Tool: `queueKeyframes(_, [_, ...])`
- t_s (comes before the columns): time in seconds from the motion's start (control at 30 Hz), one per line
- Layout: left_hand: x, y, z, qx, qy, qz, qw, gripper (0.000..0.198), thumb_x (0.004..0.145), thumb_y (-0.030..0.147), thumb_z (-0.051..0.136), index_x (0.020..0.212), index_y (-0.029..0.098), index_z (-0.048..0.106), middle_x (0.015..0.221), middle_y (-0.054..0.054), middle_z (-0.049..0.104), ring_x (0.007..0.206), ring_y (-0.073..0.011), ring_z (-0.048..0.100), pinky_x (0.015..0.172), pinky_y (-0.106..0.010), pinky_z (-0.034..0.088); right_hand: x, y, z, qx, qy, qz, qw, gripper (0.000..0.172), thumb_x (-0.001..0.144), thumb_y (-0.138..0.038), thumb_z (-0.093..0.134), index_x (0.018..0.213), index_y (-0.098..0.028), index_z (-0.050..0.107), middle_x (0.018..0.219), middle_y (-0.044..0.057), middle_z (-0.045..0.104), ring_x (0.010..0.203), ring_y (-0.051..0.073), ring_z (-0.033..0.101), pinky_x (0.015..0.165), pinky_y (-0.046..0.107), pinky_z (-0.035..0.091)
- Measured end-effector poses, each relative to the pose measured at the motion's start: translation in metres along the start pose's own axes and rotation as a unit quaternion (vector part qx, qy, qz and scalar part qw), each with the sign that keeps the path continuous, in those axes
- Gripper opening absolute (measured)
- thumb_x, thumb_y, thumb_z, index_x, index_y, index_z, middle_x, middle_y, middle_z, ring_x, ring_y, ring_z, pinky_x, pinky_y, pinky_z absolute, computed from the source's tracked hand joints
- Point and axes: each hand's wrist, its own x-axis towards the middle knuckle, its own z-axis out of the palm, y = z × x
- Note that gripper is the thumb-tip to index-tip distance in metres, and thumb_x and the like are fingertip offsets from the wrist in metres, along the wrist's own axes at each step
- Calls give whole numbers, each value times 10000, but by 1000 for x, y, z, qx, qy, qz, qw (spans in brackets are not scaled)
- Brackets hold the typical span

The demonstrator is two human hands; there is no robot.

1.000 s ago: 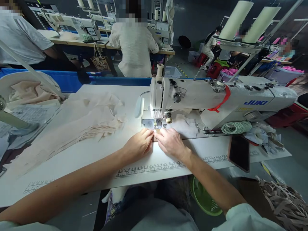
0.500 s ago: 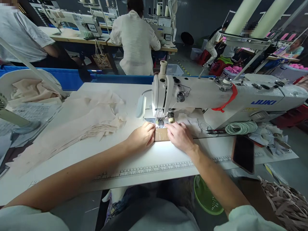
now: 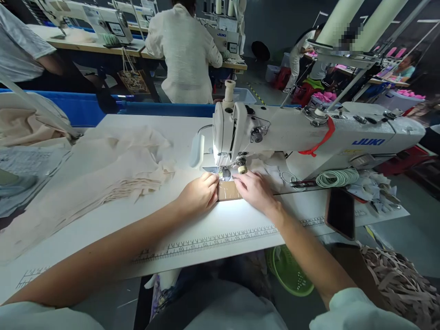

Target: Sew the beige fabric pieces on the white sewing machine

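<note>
A broad white worktop (image 3: 227,217) with a printed black ruler along its front edge carries everything near the hands. On it stands a long white metal sewing machine (image 3: 282,135); its long axis runs left to right, its needle head at the left end, the needle pointing down at the worktop. Left of the head, well apart from it, lies a flat layered pile of thin pale-pink fabric (image 3: 113,174), its long axis slanting from near left to far right, the stacked edges facing the person.

The left hand (image 3: 199,192) rests palm down with fingers bunched, tips just left of the needle area; whether cloth is pinched there is unclear. The right hand (image 3: 256,192) has bent fingers reaching in from the other side; its grip, too, is unclear.

A dark rectangular phone (image 3: 340,214) points front to back and juts past the front edge. Behind it sits a pale-green coil of cord (image 3: 337,178). Between the hands shows a small brown rectangular panel (image 3: 229,190) with white thread bits on it, directly before the tiny metal presser foot (image 3: 224,173).
</note>
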Motion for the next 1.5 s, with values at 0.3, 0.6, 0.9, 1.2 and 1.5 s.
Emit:
queueKeyframes(0.3, [4, 0, -3, 61, 3, 31, 998, 346, 1003, 158, 384, 1001, 118, 728, 1035, -155, 719, 904, -261, 623, 806, -364, 580, 26, 4, -4, 58, -14, 115, 992, 323, 1039, -330, 576, 739, -218, 614, 714, 9, 674, 664, 147, 577, 622, 260, 324])
queueKeyframes(0.6, [9, -2, -9, 67, -31, 6, 997, 357, 1006, 159, 385, 975, 136, 740, 1024, -144, 731, 916, -265, 632, 822, -363, 573, 18, -3, 2, 58, 21, 119, 991, 364, 1063, -377, 534, 762, -216, 659, 733, 33, 721, 669, 152, 603, 615, 265, 304])
queueKeyframes(0.9, [14, -6, -13, 39, -24, -54, 998, 343, 994, 179, 408, 1148, 124, 710, 1142, -163, 735, 994, -292, 653, 785, -407, 574, 11, 0, -4, 32, 42, 83, 995, 331, 1037, -341, 541, 750, -212, 645, 631, 3, 635, 599, 132, 510, 609, 271, 279])
queueKeyframes(1.2, [7, -30, -51, -64, -144, -319, 935, 342, 953, 319, 440, 756, 183, 684, 767, -74, 681, 646, -208, 601, 621, -322, 449, 8, -22, -5, 115, -24, 0, 993, 237, 996, -230, 563, 810, -192, 706, 742, -3, 676, 675, 116, 558, 645, 257, 352])
queueKeyframes(1.5, [-12, 7, -98, -363, -123, -320, 866, 431, 847, 599, 559, 697, 207, 654, 607, 6, 573, 535, -134, 469, 520, -253, 336, 14, -60, 5, 164, -91, 105, 977, 110, 918, -321, 723, 975, -232, 691, 987, 23, 710, 865, 185, 657, 707, 295, 474])
